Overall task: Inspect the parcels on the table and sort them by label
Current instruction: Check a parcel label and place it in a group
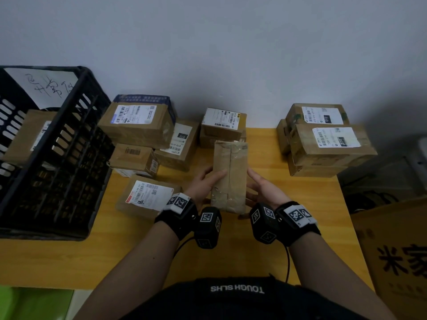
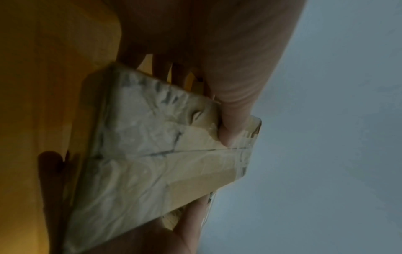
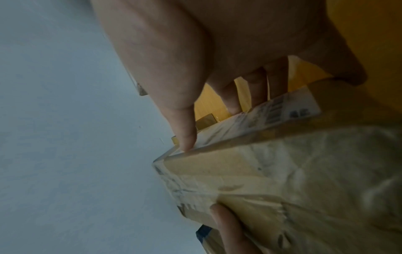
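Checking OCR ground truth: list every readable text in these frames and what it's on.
"TOUGH SLHS": upside down, black shirt.
"070": label on middle box.
"010": label on far right box.
Handwriting on white sheet in crate: illegible.
Other labels, held parcel label: too blurred.

black wrist cameras (image 1: 209, 225), tag markers, black shirt (image 1: 238, 299)

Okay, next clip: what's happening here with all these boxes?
A person is holding one taped brown parcel above a yellow table, left hand and right hand each with a grip on one side. Its plain seam side faces the head camera; the right wrist view shows a printed label on another face. Other labelled parcels sit in groups along the wall, beside a black crate.
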